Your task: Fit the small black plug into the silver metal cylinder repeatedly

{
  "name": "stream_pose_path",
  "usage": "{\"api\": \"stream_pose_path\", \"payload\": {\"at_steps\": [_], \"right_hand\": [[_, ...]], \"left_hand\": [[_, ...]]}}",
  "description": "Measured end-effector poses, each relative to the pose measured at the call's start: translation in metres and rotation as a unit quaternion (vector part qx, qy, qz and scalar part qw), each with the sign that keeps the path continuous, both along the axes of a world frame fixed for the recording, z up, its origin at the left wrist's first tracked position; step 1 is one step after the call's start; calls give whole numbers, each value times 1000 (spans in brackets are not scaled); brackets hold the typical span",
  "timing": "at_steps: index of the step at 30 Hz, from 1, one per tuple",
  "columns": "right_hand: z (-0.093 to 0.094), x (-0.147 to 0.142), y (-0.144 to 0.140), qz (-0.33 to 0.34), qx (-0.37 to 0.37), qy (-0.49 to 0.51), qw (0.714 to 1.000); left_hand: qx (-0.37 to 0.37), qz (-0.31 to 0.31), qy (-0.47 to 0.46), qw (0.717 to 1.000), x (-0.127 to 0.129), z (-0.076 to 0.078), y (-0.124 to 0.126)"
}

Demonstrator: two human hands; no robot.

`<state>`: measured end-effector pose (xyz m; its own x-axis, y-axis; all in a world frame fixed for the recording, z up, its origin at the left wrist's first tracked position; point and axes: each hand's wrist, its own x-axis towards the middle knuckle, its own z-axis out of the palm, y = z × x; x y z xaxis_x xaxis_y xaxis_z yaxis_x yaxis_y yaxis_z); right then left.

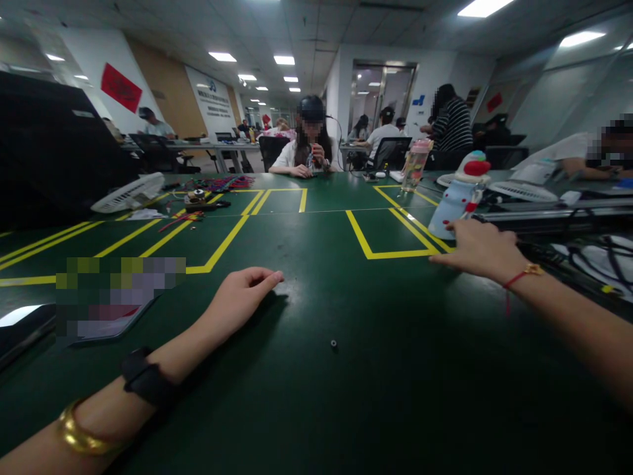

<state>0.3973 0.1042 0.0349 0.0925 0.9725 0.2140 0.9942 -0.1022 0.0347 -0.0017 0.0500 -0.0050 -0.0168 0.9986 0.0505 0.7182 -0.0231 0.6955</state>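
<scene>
My left hand (242, 297) is held low over the dark green table (297, 409), thumb and curled fingers drawn together. Whatever they may hold is hidden. A small dark ring-shaped part (333, 344) lies on the table, to the right of and nearer than that hand. Out to the right, my right hand (482, 247) has its thumb and fingers apart. Its fingers are by the base of a light blue bottle (448, 204) with a red and white top, which stands upright; I cannot tell whether they touch it.
A blurred flat packet (119, 316) lies at left, beyond it a white fan (129, 192) and tangled coloured wires (225, 183). Yellow tape (403, 254) marks the table. At right are a clear bottle (416, 165) and cables (598, 254). A person (301, 155) sits opposite.
</scene>
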Motion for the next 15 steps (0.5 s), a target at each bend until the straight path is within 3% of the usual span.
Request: {"api": "stream_pose_path", "payload": {"at_steps": [2, 3, 5, 7, 8, 10, 12, 15], "right_hand": [[-7, -42, -25, 162, 62, 23, 985], [-11, -65, -40, 272, 64, 57, 958], [-21, -107, -70, 428, 15, 96, 898], [-31, -135, -93, 520, -26, 98, 848], [-34, -142, -98, 544, -40, 94, 833], [-34, -142, -97, 549, -50, 94, 829], [-26, -126, -82, 501, -33, 103, 858], [-3, -83, -49, 373, 35, 87, 923]], "left_hand": [[4, -5, 4, 1000, 1, 1, -1], [7, -8, 4, 1000, 1, 1, -1], [10, -11, 5, 1000, 2, 1, -2], [13, -14, 6, 1000, 2, 1, -3], [15, -17, 8, 1000, 2, 1, -4], [16, -21, 11, 1000, 2, 1, -4], [14, -21, 12, 1000, 2, 2, -5], [17, -19, 9, 1000, 3, 1, -4]]}}
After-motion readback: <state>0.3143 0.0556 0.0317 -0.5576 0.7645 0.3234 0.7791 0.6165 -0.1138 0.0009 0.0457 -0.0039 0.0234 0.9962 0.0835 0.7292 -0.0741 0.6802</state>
